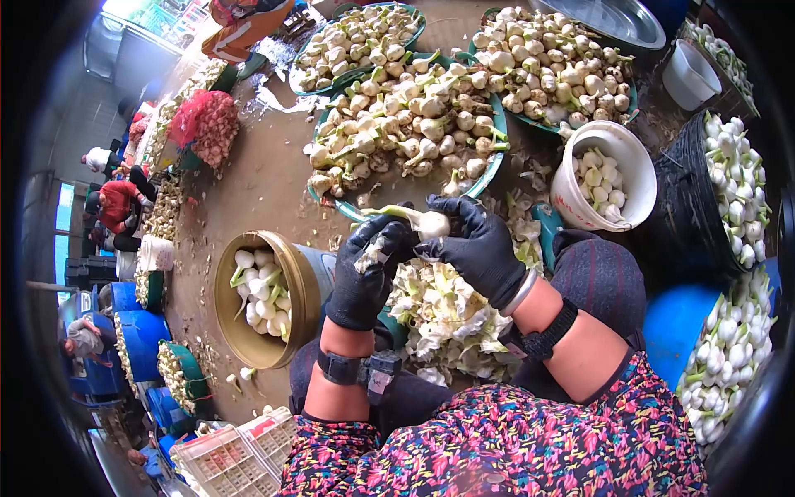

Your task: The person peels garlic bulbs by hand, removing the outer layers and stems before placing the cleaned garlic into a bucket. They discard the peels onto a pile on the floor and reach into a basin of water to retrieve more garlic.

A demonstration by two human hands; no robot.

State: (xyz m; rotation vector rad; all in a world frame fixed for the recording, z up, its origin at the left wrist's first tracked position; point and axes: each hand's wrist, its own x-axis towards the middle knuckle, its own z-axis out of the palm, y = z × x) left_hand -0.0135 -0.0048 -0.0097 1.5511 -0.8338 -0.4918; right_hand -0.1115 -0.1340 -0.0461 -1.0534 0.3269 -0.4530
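Both gloved hands meet on one garlic bulb (432,222): the right hand (478,248) grips its head, the left hand (366,269) pinches the peel, fingertips partly hidden. Beneath them lies a heap of peelings (447,319); left of the left hand stands a brass pot (236,331).
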